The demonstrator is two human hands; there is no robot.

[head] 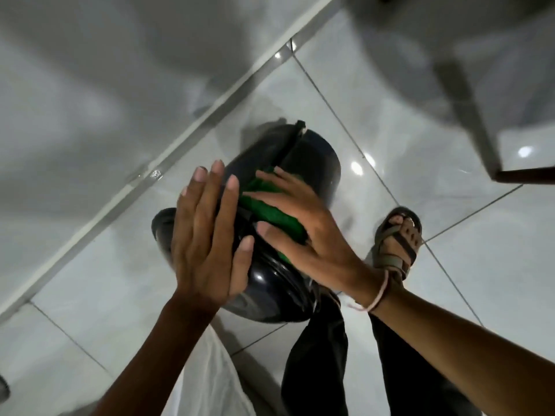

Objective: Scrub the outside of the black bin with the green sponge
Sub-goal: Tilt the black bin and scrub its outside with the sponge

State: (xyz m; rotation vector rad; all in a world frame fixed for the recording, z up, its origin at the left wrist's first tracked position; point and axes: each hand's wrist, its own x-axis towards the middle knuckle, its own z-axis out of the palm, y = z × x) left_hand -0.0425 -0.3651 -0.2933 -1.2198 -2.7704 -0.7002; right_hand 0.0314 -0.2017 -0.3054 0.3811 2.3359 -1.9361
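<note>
The black bin (312,163) is glossy and rounded, standing on the white tiled floor at the centre of the view. My left hand (207,241) lies flat against its left side with fingers spread, holding nothing. My right hand (303,232) presses the green sponge (270,210) against the top of the bin, fingers and thumb curled over it. Only part of the sponge shows between my fingers. A pink band circles my right wrist.
A grey skirting strip (168,163) runs diagonally where the floor meets the wall on the left. My sandalled foot (396,238) stands right of the bin, with dark trousers (318,370) below. A dark furniture leg (468,103) rises at upper right.
</note>
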